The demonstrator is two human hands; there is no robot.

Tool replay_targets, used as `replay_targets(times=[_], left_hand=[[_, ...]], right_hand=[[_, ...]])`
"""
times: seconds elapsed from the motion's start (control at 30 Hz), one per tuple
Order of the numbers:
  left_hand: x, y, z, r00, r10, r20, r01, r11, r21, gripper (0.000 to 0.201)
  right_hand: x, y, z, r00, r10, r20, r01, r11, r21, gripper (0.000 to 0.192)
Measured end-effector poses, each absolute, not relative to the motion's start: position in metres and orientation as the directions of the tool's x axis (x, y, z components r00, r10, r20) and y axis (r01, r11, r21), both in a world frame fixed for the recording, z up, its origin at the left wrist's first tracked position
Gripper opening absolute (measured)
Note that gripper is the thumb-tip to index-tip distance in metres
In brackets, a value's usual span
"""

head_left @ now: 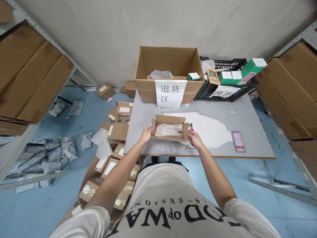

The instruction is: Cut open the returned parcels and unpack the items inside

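Observation:
A small open cardboard box [170,138] lies near the table's front edge, its end flaps standing up. Inside is something wrapped in pale, translucent plastic [169,130]; the wrapping hides what it is. My left hand [146,134] grips the box at its left end, fingers closed on the cardboard. At the right end, my right hand [195,138] is closed on the box's edge and also holds a red utility knife [191,127], its tip pointing away from me.
Behind stands a large carton [146,89] with a paper sign; beside it, a black crate [205,94] holds green boxes. A white sheet [210,130] and a pixelated pink item [238,141] lie on the table [257,145]. Parcels [118,131] crowd the floor at left.

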State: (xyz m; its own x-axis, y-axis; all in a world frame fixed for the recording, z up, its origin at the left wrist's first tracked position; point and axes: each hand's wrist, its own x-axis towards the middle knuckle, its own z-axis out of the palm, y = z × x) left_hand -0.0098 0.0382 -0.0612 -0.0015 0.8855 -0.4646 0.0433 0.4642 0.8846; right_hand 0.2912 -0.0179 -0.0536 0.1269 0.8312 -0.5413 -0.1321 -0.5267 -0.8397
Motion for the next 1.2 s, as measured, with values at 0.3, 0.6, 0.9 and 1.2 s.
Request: replay_targets(times=[0.3,0.6,0.9,1.2], left_hand=[[-0.026,0.025,-0.087,0.052,0.758,-0.65,-0.531,0.573,0.625,0.009],[-0.024,0.031,-0.085,-0.03,0.781,-0.623,-0.41,0.559,0.721,0.019],[-0.012,0.031,-0.057,-0.091,0.992,-0.092,0.347,0.118,0.93,0.072],[0.004,0.005,-0.021,0.478,0.875,0.076,0.732,-0.445,0.516,0.026]], right_hand=[[0.293,-0.023,-0.092,0.237,0.724,-0.647,-0.513,-0.472,-0.717,0.018],[0.299,-0.021,-0.085,0.44,0.763,-0.473,-0.039,-0.51,-0.859,0.048],[0.261,0.016,-0.004,-0.312,0.95,-0.012,0.888,0.287,-0.359,0.054],[0.206,0.06,-0.041,-0.313,0.794,-0.521,0.95,0.258,-0.178,0.056]])
